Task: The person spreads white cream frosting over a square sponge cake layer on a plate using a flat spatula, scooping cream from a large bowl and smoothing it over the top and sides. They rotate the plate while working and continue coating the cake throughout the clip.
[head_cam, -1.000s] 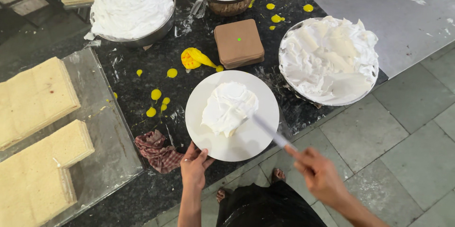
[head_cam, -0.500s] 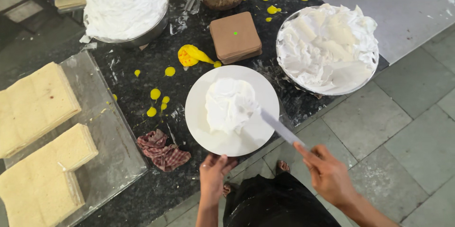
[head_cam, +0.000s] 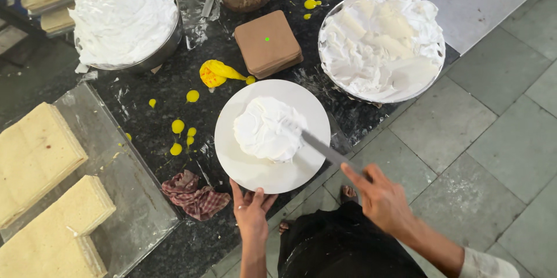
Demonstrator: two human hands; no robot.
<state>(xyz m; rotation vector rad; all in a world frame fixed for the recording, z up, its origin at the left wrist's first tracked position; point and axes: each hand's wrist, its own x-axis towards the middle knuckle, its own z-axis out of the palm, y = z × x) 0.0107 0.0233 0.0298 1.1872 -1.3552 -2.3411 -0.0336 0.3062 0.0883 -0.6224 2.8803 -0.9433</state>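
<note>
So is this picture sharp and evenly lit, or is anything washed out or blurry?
Head view: soft, even light with faint shadows. The cream on the white round board and in the bowls is nearly blown out, so little texture shows. The spatula blade in the right hand is slightly smeared. The left hand looks sharp.

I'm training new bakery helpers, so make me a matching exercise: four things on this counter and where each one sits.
Things:
1. steel bowl of cream
2. checked cloth
3. brown square boards
4. sponge sheets

Places:
A. on the clear sheet at far left
B. top left of the counter
C. below the yellow drops, near the left hand
D. just above the white round board

Pairs: 1-B, 2-C, 3-D, 4-A
</note>
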